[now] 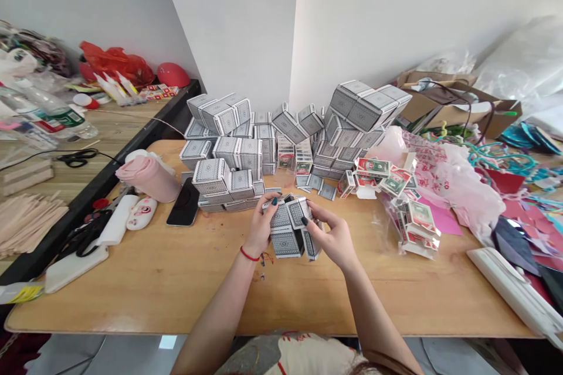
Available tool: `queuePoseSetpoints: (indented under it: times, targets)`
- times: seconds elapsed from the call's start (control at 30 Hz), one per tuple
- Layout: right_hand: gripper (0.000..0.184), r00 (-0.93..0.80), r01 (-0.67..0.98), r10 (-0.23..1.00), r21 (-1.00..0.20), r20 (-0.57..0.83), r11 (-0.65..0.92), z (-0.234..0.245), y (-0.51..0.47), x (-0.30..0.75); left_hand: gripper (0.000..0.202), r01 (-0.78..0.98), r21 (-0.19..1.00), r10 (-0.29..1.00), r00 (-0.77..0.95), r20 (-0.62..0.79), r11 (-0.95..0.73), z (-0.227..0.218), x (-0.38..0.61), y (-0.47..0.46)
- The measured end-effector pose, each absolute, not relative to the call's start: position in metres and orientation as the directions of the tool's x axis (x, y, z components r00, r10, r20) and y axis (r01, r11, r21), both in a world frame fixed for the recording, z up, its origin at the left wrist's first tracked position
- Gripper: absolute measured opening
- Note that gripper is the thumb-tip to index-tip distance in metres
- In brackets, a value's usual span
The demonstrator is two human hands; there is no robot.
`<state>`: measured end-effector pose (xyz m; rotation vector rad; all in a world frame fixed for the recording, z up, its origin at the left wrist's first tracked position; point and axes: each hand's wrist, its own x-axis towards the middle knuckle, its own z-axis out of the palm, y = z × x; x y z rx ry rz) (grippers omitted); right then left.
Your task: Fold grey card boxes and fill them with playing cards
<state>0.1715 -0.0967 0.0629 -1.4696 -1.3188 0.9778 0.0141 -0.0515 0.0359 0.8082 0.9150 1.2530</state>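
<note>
Between my two hands is a block made of grey-patterned playing cards [285, 242], box-like, with a gap showing between its parts. My left hand [263, 224] is closed on its left side, thumb on top. With thumb and fingers, my right hand [329, 233] grips the right-hand part, which sits slightly askew. Behind them, similar card blocks [211, 177] are stacked at the left, and a taller stack of card blocks [352, 106] leans at the right. Several loose playing cards [326, 190] lie flat just beyond my hands.
Opened red-and-green card boxes [420, 220] lie right of my hands, beside a crumpled plastic bag [457, 181]. A black phone [183, 204], a pink roll [147, 176] and a white glue gun-like tool [116, 222] are at left. A long white case [512, 287] lies at the right edge.
</note>
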Motion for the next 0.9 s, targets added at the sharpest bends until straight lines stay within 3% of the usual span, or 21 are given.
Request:
queuePoseSetpoints:
  times: [0.63,0.9]
  targets:
    - [0.046,0.081,0.301,0.996,-0.953,0.041,0.015,0.0685,-0.0996,0.168,0.028,-0.45,0.875,0.984,0.07,-0.165,0.179,0.038,0.0131,-0.0521]
    - [0.046,0.114,0.343,0.993,-0.939,0.034,-0.007,0.068,-0.096,0.1659,0.026,-0.425,0.895,0.99,0.102,-0.1,0.134,0.0395,0.0099,-0.0541]
